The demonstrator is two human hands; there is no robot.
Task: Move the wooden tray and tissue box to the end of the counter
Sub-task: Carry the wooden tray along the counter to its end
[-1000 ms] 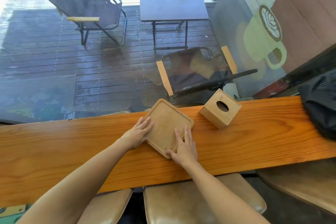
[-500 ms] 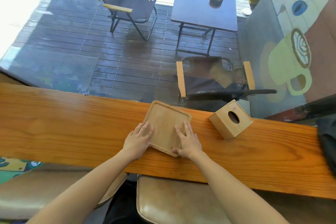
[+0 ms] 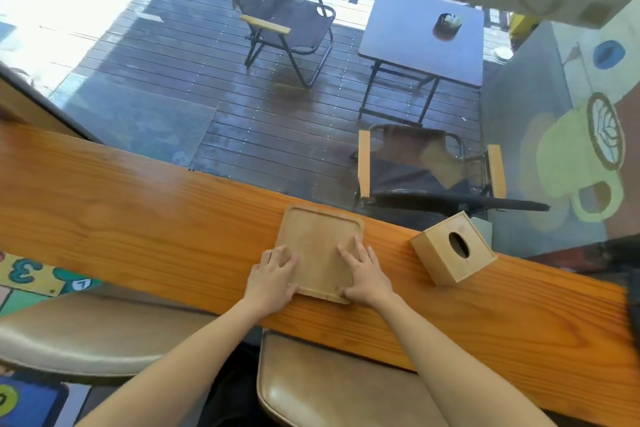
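Observation:
A square wooden tray (image 3: 318, 243) with a raised rim lies flat on the long orange wooden counter (image 3: 138, 218). My left hand (image 3: 272, 282) grips its near left corner, fingers resting on the tray's floor. My right hand (image 3: 365, 279) holds the near right corner the same way, fingers spread on the wood. A wooden cube tissue box (image 3: 452, 248) with an oval slot on top stands on the counter just right of the tray, apart from both hands.
The counter runs along a glass window; its long left stretch reaches toward a wall corner (image 3: 20, 104). Tan padded stools (image 3: 332, 392) sit below the near edge. A dark bag (image 3: 633, 274) lies at the counter's far right. Outside are chairs and a table.
The tray has been turned square to the counter edge and slid slightly along it under both hands. My view has swung left, showing more of the counter's left stretch. The tissue box stayed put.

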